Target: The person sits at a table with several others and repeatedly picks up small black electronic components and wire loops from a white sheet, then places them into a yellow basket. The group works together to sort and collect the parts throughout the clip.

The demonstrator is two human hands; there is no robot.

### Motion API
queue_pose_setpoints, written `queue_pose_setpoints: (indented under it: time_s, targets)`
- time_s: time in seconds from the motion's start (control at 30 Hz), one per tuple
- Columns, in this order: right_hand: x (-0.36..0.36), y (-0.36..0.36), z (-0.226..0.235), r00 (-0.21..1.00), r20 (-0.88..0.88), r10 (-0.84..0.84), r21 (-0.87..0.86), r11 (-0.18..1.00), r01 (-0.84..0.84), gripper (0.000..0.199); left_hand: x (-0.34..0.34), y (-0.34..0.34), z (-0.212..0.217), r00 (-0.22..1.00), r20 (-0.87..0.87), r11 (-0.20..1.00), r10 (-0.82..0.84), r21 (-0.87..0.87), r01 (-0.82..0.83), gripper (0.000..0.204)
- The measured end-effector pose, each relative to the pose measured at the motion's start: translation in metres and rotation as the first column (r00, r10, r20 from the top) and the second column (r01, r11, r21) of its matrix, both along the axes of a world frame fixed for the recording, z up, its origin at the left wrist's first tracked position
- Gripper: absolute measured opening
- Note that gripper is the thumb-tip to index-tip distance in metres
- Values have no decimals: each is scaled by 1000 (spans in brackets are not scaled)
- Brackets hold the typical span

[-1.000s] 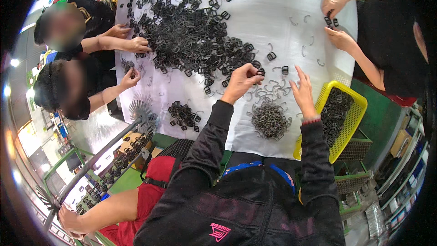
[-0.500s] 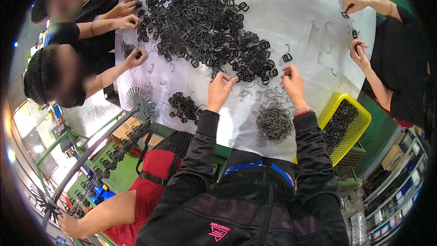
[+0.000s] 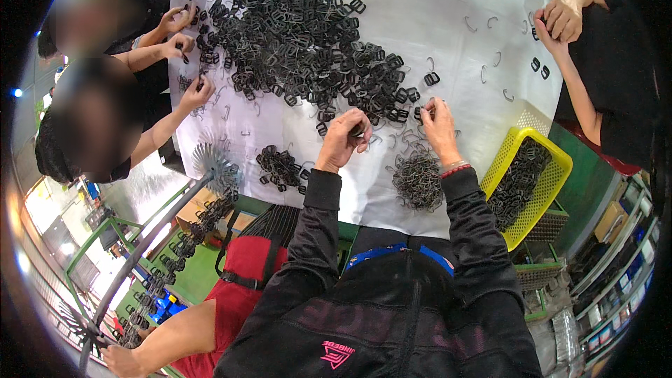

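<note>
My left hand (image 3: pixel 343 141) is curled closed round a small black buckle (image 3: pixel 356 130), which shows between thumb and fingers. To its right, my right hand (image 3: pixel 440 130) has thumb and fingers pinched together at the edge of a big heap of black buckles (image 3: pixel 287 49). A dark bit shows at those fingertips, too small to name. A tangled pile of thin metal wire hooks (image 3: pixel 418 182) lies just below my right hand, with loose hooks scattered above it. Beyond my right hand rests a single black buckle with a hook (image 3: pixel 432 78).
A smaller pile of black pieces (image 3: pixel 278 168) lies at left on the white table (image 3: pixel 364 196). At right stands a yellow basket (image 3: pixel 562 182) of dark parts. Co-workers' hands (image 3: pixel 183 43) work along the left edge; another person's hands (image 3: pixel 562 22) are at the far right.
My left hand has turned and closed round a buckle. My right hand has moved left, its fingers together at the heap's edge. The person at right has brought both hands together.
</note>
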State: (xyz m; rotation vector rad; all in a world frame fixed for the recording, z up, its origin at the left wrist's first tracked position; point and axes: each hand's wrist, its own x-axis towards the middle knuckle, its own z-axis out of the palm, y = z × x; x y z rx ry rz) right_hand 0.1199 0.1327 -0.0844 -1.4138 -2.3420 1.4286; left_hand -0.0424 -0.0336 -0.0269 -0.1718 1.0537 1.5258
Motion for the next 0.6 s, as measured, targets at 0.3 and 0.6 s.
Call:
queue_pose_setpoints:
  time_s: [0.3,0.6]
  targets:
    - [-13,-16,23,979,129,160,285,939,-191,61,-16,-4,-29,395,-694,740,-602,-671,-50,27]
    - [-13,-17,-3,994,-101,-37,-65,997,30,16,57,51,-50,85,-878,883,-470,-469,35,20]
